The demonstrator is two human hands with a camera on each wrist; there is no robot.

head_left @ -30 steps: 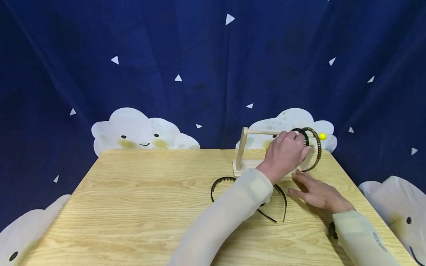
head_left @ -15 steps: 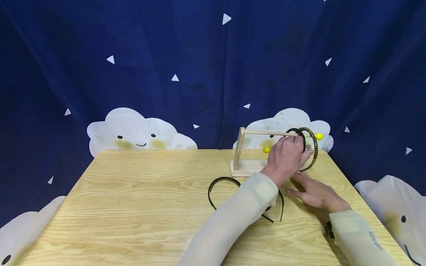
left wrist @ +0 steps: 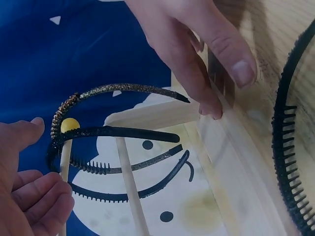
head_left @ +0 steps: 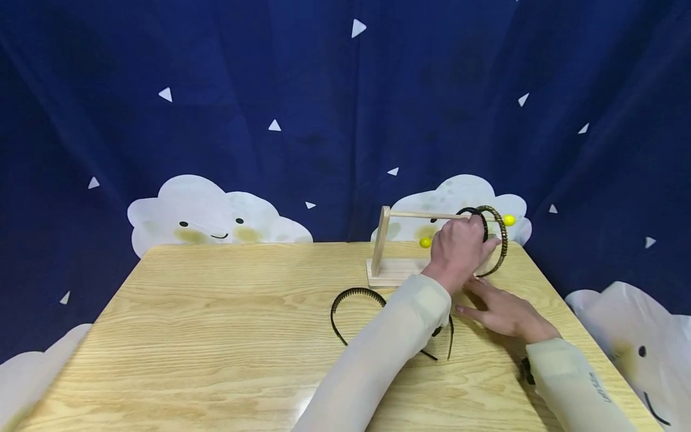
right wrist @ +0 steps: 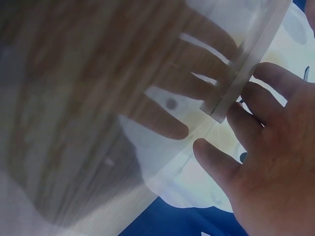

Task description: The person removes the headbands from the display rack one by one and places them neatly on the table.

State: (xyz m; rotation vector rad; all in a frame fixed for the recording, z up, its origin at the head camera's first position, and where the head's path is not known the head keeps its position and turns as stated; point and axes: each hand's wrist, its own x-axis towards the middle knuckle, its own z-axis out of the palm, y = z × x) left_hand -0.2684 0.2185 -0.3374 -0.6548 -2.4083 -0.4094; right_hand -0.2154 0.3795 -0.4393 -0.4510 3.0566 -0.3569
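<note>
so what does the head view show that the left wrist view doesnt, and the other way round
Only the head view shows the pale sleeves and a second yellow knob. Only the left wrist view shows both ends of the black headband at the wooden rack. Both show the left hand, the right hand, the rack, that headband, the patterned headband, one yellow knob and another headband on the table.
</note>
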